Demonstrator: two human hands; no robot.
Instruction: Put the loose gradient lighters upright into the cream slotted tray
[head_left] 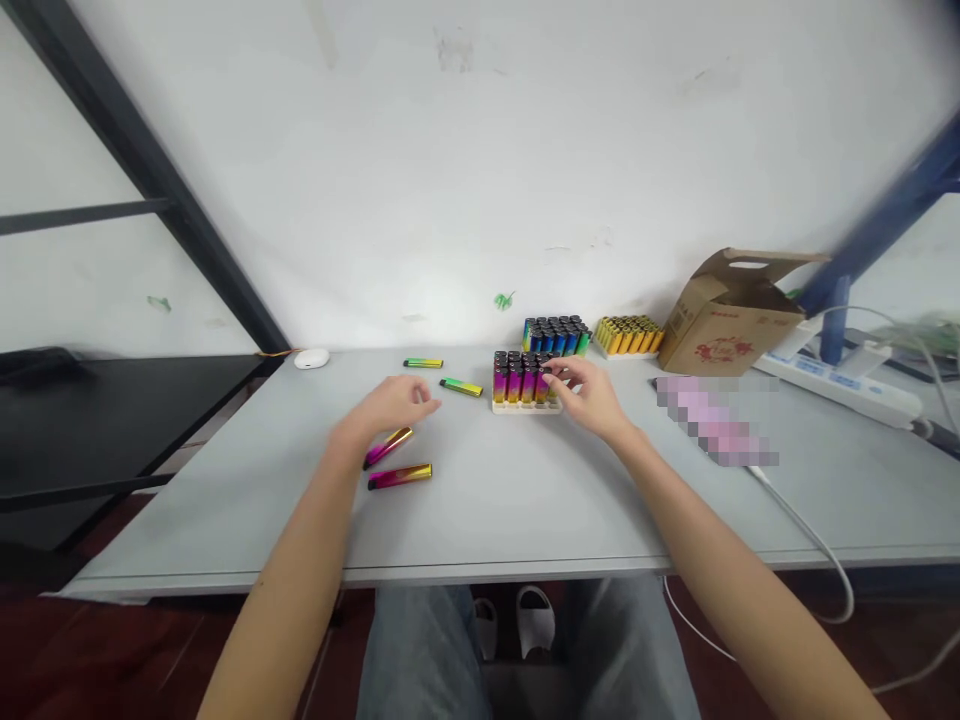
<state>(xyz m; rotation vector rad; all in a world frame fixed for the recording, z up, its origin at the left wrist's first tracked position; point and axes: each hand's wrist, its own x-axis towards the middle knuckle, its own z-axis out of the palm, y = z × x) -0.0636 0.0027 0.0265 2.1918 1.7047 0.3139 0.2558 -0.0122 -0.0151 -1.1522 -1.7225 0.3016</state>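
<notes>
My right hand point(589, 398) is at the right end of a white tray point(517, 408) of upright purple-and-gold lighters with black tops. Its thumb and fingertips close round a lighter point(544, 385) in the front row. My left hand point(397, 405) hovers over the table, fingers loosely bent and apart, holding nothing. Just below it lies a purple-and-gold lighter point(388, 447), tilted, with another purple-and-gold lighter point(400, 477) nearer to me. Between the hands lies a green-and-yellow lighter point(461, 387); a second green-and-yellow lighter point(423, 363) is farther back.
Behind the tray stand blue-green lighters point(559, 337) and a tray of yellow lighters point(628, 337). An open cardboard box point(731, 325), a power strip point(844, 388) and a blurred pink object with a white cable point(802, 535) are at right. A white case point(311, 358) lies at back left.
</notes>
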